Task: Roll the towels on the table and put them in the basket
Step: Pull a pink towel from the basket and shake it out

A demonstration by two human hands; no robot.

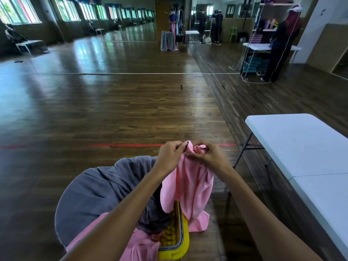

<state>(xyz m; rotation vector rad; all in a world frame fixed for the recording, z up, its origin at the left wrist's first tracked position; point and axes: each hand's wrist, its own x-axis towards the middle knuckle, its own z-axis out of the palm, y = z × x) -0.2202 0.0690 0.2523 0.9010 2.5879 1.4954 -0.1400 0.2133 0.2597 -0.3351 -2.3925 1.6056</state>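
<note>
Wooden floor point(113, 110) below — both hands, left point(169, 154) and right point(211, 157), pinch pink towel point(190, 185) above basket point(180, 240).

Light source: daylight is entering through windows point(20, 12) far up-left of the left hand point(169, 155).
Glare: pale reflections are shining on the floor point(113, 110) beyond both hands.
Brightness: the hall is looking dim; the table point(301, 147) right of the right hand point(209, 157) is glowing bluish-white.
Focus: the pink towel point(190, 185) in the hands is showing sharp.
Distortion: lines are bowing near the edges.
</note>
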